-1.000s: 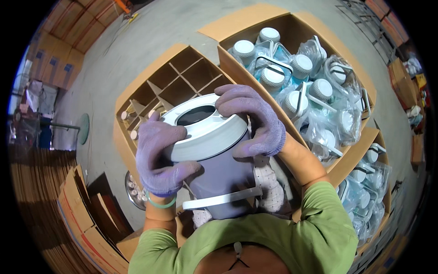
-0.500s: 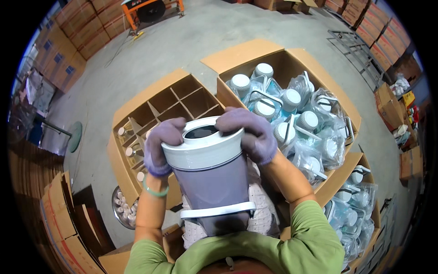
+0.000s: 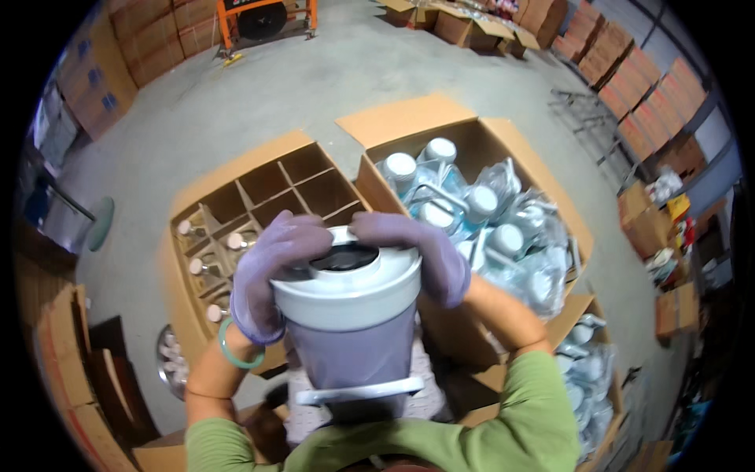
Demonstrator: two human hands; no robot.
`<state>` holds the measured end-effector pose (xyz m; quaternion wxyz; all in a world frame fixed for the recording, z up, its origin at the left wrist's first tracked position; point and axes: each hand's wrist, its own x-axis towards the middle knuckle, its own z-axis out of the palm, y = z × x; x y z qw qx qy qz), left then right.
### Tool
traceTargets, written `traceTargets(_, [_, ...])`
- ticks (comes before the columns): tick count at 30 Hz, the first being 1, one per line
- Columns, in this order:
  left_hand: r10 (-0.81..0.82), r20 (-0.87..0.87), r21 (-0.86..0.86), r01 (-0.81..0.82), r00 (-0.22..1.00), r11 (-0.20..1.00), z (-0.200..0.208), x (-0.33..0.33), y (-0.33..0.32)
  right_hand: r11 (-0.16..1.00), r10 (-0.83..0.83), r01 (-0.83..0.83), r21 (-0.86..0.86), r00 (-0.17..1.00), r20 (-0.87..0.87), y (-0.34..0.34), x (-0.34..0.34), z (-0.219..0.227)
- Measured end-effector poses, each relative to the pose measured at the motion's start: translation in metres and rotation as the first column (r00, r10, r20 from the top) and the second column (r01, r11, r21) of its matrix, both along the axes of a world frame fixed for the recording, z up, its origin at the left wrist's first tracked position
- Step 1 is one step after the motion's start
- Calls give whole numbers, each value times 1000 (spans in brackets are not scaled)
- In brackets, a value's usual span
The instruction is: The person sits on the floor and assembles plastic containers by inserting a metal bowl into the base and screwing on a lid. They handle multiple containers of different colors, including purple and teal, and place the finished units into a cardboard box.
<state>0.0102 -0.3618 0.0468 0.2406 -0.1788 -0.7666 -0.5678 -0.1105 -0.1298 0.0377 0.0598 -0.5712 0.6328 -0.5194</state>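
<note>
A tapered purple-grey bucket point(image 3: 358, 352) stands upright in front of my body, with a white carrying handle point(image 3: 362, 391) across its near side. On top is a white ring-shaped rim point(image 3: 354, 304) around a dark opening. My left hand point(image 3: 267, 271), in a purple glove, wraps the rim's left side, its fingers bent over toward the opening. From the right, my gloved right hand point(image 3: 431, 256) curls over the far right part of the rim. Motion blurs the fingers of both hands slightly. A pale green bangle point(image 3: 236, 350) circles my left wrist.
Beyond the bucket, a divided carton point(image 3: 236, 153) holds several glass bottles with pale caps. Right of it, an open carton point(image 3: 409, 126) contains several plastic-wrapped bottles with white lids and handles; a similar carton point(image 3: 612, 425) lies nearer. A metal bowl point(image 3: 163, 350) of caps sits left.
My fingers have shifted on the rim, the left hand reaching farther over it. The view has tilted and turned, so the cartons appear lower and farther left.
</note>
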Motion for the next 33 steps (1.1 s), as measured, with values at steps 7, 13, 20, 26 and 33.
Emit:
traceTargets(7, [-98, -183, 5, 100, 978, 995, 15, -3, 3, 996, -80, 89, -17, 955, 285, 8, -24, -17])
traceTargets(13, [-119, -244, 38, 133, 962, 990, -21, 0, -6, 852, 56, -23, 523, 997, -47, 8, -5, 47])
traceTargets(20, [-95, -623, -164, -10, 776, 986, 80, 85, -25, 876, 182, -275, 395, 949, 256, -5, -7, 58])
traceTargets(26, [197, -351, -150, -263, 915, 953, 43, 84, -38, 866, 182, -275, 418, 951, 249, -7, -20, 59])
traceTargets(33, [-31, -264, 38, 43, 964, 998, -2, 122, -28, 760, 396, -540, 362, 826, 401, -30, -39, 67])
